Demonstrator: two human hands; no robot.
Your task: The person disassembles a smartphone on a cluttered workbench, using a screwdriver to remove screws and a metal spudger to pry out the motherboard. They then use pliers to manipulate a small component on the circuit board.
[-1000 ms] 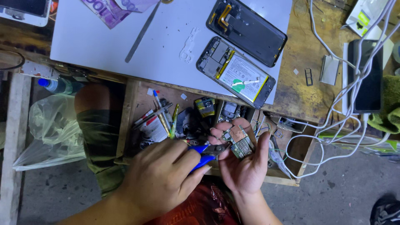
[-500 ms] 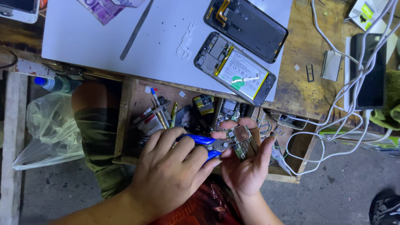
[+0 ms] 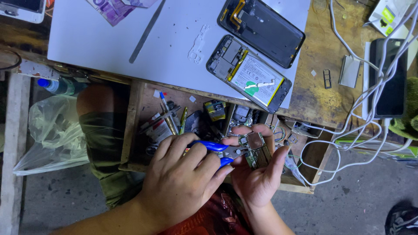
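My left hand (image 3: 183,178) is closed around blue-handled cutters (image 3: 213,148), whose metal jaws touch the left edge of a small green circuit board (image 3: 256,151). My right hand (image 3: 259,178) cups that board palm up, with fingers curled over its top and thumb on its right side. Both hands are over an open wooden drawer (image 3: 130,126) below the bench edge.
On the white mat (image 3: 109,43) lie an opened phone with its battery showing (image 3: 248,74), a black phone back shell (image 3: 261,26), a metal strip (image 3: 146,32) and a banknote. The drawer holds pens and small parts. White cables (image 3: 361,100) and a dark phone (image 3: 392,78) lie at right.
My left hand has come up and right, bringing the cutter jaws against the board. My right hand has tilted the board slightly and stays in place.
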